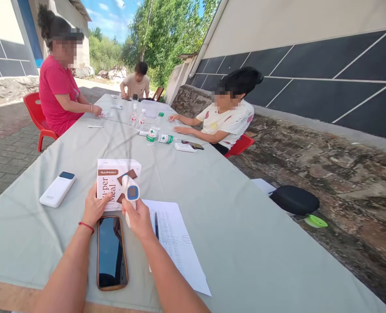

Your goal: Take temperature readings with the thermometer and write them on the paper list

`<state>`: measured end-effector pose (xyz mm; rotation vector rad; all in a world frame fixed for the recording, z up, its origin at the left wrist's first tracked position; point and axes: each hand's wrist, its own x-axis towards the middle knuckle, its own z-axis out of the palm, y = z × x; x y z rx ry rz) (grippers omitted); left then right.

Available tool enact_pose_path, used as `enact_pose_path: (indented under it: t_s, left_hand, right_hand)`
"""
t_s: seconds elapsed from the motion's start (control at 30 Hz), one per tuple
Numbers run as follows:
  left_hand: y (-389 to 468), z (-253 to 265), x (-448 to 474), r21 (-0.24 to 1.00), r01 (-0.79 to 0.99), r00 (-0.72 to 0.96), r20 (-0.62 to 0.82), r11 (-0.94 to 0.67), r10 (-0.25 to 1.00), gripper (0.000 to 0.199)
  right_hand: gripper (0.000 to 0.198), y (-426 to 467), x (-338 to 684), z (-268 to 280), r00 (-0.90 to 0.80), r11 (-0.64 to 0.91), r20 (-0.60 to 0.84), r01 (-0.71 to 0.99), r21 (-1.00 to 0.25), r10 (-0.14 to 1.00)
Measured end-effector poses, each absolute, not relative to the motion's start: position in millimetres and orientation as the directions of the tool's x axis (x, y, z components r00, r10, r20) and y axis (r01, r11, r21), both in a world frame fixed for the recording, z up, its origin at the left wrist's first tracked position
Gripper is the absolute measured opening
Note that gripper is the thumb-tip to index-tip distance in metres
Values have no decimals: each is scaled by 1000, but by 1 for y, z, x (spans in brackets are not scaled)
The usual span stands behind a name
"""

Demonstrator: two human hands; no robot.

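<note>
My left hand (95, 205) grips the left side of a white box (110, 180) with brown print, marked NutriMotion, which stands upright on the table. In my right hand (138, 216) is a white infrared thermometer (131, 189) with a small blue-rimmed screen facing me. Its head is in front of the box's right part and hides some of the print; whether it touches the box I cannot tell. Below my hands lies a dark-screened phone (111, 252) in a brown case. Beside my right forearm is a sheet of paper (183, 250) with writing, a black pen (156, 226) on it.
A white power bank (58, 189) lies at left on the grey tablecloth (245, 234). Farther off stand several bottles, including a green-labelled bottle (153, 130). Three people sit around the table: one left (58, 87), one right (227, 117), one at the far end (137, 82).
</note>
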<state>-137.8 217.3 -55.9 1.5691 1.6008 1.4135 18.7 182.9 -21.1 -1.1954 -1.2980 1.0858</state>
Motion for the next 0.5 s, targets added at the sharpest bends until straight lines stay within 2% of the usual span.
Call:
enact_pose_path:
  t_s: [0.3,0.5]
  left_hand:
    - [213,-48,-136,879,444,-220,297,-176,929,50]
    - [214,-39,-134,869,469,-220,290,-160,931,54]
  right_hand:
    - [34,168,45,-12,-20,25,26,-45,-999,999]
    - [35,139,100,-6,126,-9,-10,-7,-1000,992]
